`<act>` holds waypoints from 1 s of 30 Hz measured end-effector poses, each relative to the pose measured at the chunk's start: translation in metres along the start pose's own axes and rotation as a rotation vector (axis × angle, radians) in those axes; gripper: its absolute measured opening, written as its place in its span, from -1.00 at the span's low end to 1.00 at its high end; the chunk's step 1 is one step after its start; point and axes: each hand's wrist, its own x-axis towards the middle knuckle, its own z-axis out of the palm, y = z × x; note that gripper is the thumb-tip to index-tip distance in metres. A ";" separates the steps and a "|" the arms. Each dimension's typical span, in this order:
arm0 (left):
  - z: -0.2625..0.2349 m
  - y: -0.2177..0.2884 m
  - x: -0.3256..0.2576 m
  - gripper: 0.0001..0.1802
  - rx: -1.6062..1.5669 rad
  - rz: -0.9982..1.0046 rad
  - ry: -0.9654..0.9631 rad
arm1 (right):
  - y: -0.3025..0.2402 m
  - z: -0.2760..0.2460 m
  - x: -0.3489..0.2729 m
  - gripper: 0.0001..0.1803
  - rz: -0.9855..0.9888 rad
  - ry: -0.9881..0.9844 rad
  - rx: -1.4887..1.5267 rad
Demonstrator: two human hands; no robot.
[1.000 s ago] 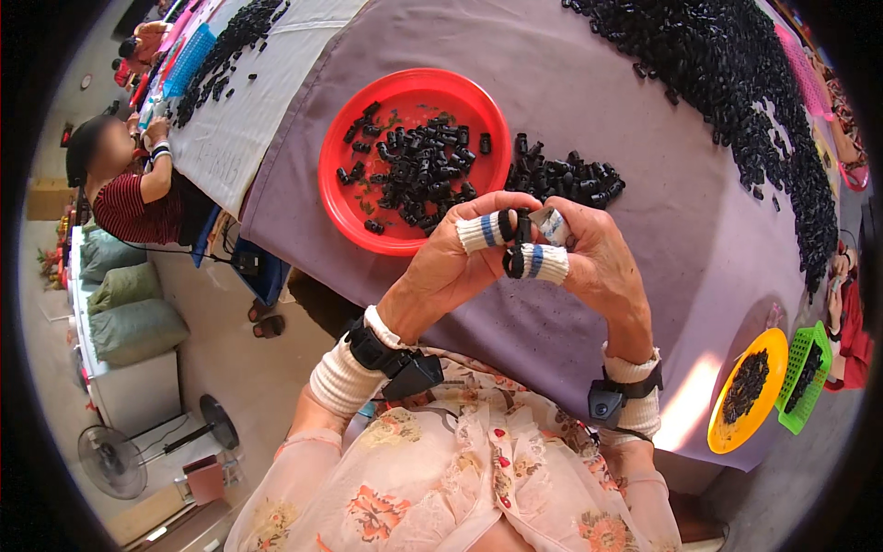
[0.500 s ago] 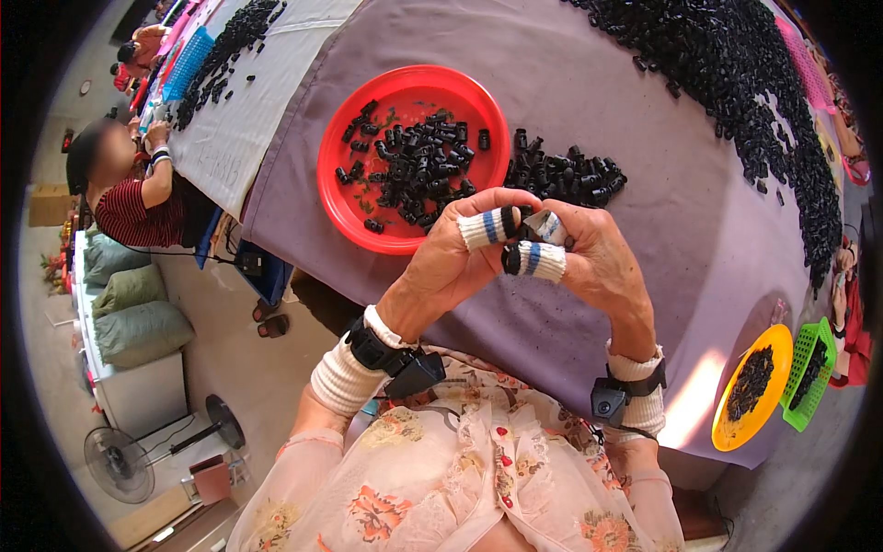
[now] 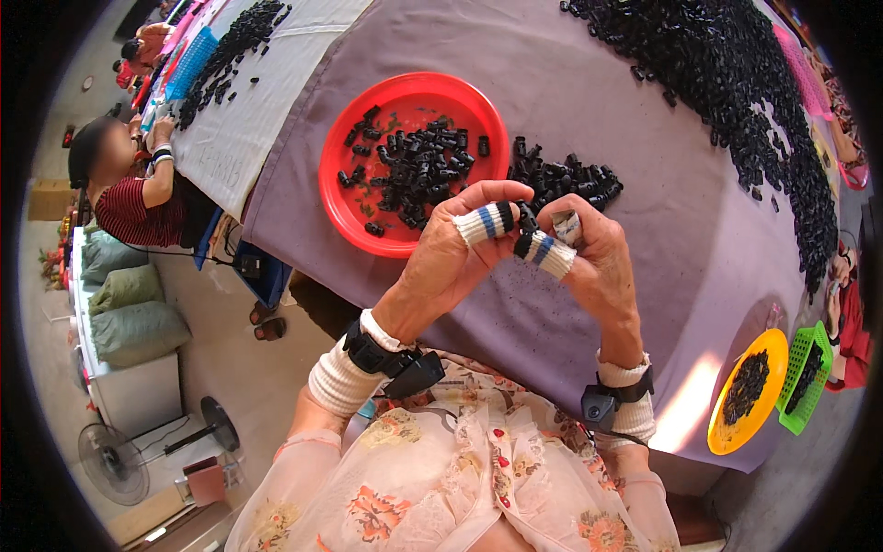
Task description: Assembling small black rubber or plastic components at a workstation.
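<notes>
**Two hands pinch one small black part**

Head view: the left hand [image 3: 451, 262] and right hand [image 3: 589, 262], fingers curled shut, meet on one small black plastic part [image 3: 527, 221] above the purple-covered bench [image 3: 635, 120]. One round red plastic plate [image 3: 342, 198] of black parts lies just beyond.

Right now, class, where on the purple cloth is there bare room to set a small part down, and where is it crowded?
Bare cloth lies between the red bowl and the long black heap, and again right of the right hand, toward the yellow bowl. It is crowded around the small pile beside the left hand.
</notes>
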 end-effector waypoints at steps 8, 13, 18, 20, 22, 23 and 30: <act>0.002 0.002 -0.002 -0.70 0.118 0.027 0.021 | 0.003 0.006 -0.002 -0.75 -0.114 0.089 0.118; 0.002 0.004 -0.005 -0.71 0.163 0.036 0.002 | 0.002 0.003 -0.006 -0.81 -0.054 0.078 0.120; 0.004 0.002 -0.005 -0.73 0.168 0.073 0.031 | 0.005 0.005 -0.011 -0.84 0.079 0.036 0.282; 0.005 0.004 -0.005 -0.74 0.187 0.066 0.020 | 0.005 0.005 -0.011 -0.84 0.116 0.029 0.286; 0.005 0.005 -0.005 -0.75 0.206 0.059 0.009 | 0.002 0.007 -0.011 -0.86 0.171 0.036 0.313; 0.006 0.005 -0.005 -0.75 0.219 0.059 0.019 | 0.002 0.009 -0.011 -0.86 0.172 0.036 0.313; -0.003 0.002 -0.002 -0.72 -0.027 -0.020 -0.036 | 0.003 0.005 -0.010 -0.78 0.174 0.021 0.260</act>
